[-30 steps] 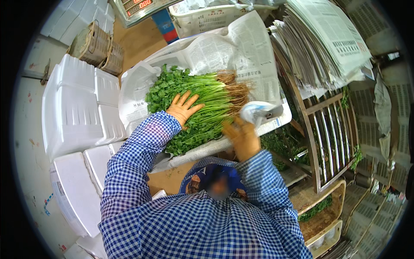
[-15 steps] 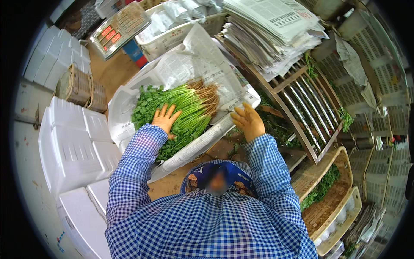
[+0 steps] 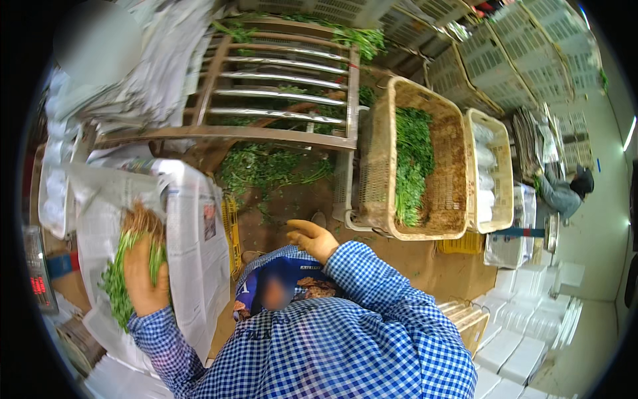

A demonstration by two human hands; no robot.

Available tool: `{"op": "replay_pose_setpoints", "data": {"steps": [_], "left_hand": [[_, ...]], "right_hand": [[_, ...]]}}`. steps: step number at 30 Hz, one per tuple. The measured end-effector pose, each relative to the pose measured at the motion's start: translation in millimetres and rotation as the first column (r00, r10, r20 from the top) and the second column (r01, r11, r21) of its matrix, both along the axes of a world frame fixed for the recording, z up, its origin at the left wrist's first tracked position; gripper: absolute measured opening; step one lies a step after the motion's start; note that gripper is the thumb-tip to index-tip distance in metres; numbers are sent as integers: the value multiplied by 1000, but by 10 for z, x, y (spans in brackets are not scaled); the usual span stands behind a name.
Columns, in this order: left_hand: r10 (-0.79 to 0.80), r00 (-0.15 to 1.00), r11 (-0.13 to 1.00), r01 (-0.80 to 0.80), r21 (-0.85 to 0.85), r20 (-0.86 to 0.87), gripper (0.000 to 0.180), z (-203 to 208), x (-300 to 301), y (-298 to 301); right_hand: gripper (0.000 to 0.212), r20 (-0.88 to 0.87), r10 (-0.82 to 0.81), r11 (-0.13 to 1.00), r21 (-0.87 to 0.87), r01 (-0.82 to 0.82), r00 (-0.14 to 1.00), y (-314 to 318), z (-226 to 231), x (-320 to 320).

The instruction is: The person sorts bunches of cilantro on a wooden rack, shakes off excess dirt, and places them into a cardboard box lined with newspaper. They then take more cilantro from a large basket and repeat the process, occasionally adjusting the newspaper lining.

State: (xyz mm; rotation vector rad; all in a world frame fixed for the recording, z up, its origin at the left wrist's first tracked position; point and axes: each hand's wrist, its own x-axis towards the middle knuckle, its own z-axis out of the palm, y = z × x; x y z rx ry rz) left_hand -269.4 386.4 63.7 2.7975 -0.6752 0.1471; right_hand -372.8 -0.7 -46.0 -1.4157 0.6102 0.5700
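My left hand, in a yellow-orange glove, lies on a pile of leafy green herbs with brown roots at the far end. Its fingers are stretched over the stems and the thumb stands apart. The herbs rest in a box lined with newspaper, at my left. My right hand, gloved the same way, is in the air in front of my body. Its fingers are stretched out with nothing in them, pointing left.
A brown plastic crate with greens stands ahead right, beside a cream crate. A metal rack lies ahead; loose greens litter the floor. Stacked newspapers stand far left. A person is far right.
The view has swung right, bringing the crates and another person into sight. My left hand stays on the herbs, its fingers closer together. My right hand has left the box edge and hangs before me.
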Motion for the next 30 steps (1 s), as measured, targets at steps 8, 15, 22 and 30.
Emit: {"op": "replay_pose_setpoints", "data": {"steps": [8, 15, 22, 30], "left_hand": [[-726, 630, 688, 678, -261, -277, 60, -524, 578, -3401], [-402, 916, 899, 391, -199, -18, 71, -1224, 1563, -5313], [-331, 933, 924, 290, -249, -143, 59, -1262, 1679, -5550], [-276, 941, 939, 221, -262, -194, 51, -1368, 1722, -5386]], "right_hand": [[33, 314, -539, 824, 9, 566, 781, -1668, -183, -316], [41, 236, -555, 608, -540, 582, 798, -3895, -1197, -422], [78, -220, 94, 83, -970, -227, 971, -5115, -2136, 580], [79, -220, 245, 8, -973, -229, 944, -5699, -2631, 1204]]}}
